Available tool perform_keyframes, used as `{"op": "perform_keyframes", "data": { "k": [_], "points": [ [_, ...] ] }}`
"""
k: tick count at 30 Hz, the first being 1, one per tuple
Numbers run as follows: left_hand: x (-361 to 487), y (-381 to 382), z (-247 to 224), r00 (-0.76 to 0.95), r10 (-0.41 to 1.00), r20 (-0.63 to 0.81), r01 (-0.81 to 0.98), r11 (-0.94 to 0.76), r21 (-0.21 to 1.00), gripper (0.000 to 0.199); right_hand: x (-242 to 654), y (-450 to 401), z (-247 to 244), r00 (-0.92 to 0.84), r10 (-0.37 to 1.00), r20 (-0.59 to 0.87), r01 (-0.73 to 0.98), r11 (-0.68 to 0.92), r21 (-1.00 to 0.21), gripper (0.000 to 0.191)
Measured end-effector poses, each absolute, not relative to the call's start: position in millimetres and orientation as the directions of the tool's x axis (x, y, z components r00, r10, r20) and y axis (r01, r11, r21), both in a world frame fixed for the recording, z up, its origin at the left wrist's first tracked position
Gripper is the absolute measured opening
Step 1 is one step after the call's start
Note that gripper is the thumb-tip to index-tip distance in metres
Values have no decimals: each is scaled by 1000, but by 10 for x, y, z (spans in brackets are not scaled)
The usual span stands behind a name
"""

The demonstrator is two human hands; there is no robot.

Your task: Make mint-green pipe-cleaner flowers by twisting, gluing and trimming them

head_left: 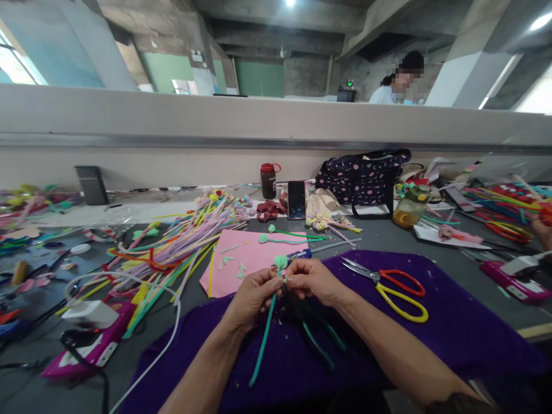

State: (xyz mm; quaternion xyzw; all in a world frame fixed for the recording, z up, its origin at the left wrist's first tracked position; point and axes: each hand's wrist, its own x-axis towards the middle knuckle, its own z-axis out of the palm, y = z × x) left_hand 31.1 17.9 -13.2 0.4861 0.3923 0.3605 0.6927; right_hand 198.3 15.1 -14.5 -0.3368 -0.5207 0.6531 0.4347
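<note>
- Green stem (263,345) with a mint-green, rounded fuzzy tuft (280,262) at its top; slender, fairly smooth-edged and nearly straight below the fingers, slightly bent close to its free end.
- Held in front of the body, over a purple cloth (457,328); crossed near the top by the grip of the left hand (259,290), with the tuft just beyond the fingertips and the long free part below them.
- Clamped between thumb and fingers of the left hand; thumb and forefinger of the right hand (313,279) drawn together close beside the base of the tuft, with anything between them too small to tell.
- Tuft pointing away from the body, free end pointing back towards it and a little to the left; long axis running near to far, on a slight slant.
- Beneath the right hand, a tool with dark green handles (319,345), handles spread apart and reaching towards the body; head hidden in shadow by the fingers.
- To the right on the cloth, scissors (382,279) with one red and one yellow handle, blades slightly apart.
- Beyond the hands, a pink sheet (228,247) with small green snippets (226,261), and two other tufted green stems (291,237) partly over it; a blue-handled tool (298,255) near the right hand.
- To the left on the dark grey surface (379,234), a heap of coloured fuzzy stems (185,241) and a magenta power strip (92,345).
- Farther back, a red-lidded bottle (268,181), a phone (296,200), a patterned dark bag (364,181) and a jar (409,207).
</note>
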Motion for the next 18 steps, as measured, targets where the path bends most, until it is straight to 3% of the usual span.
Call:
{"op": "perform_keyframes", "data": {
  "k": [12,15,18],
  "points": [
    [316,125,-134,483,860,-166,-146,266,953,27,1985,148,-264,-498,867,-25,-291,-193,-937,20],
    [316,152,-136,451,873,-187,-173,291,941,27,2067,173,-161,-434,899,-55,-135,-125,-983,20],
    [281,206,-129,399,893,-209,-237,321,917,28,2294,256,-8,-165,984,73,108,91,-990,22]
  ]
}}
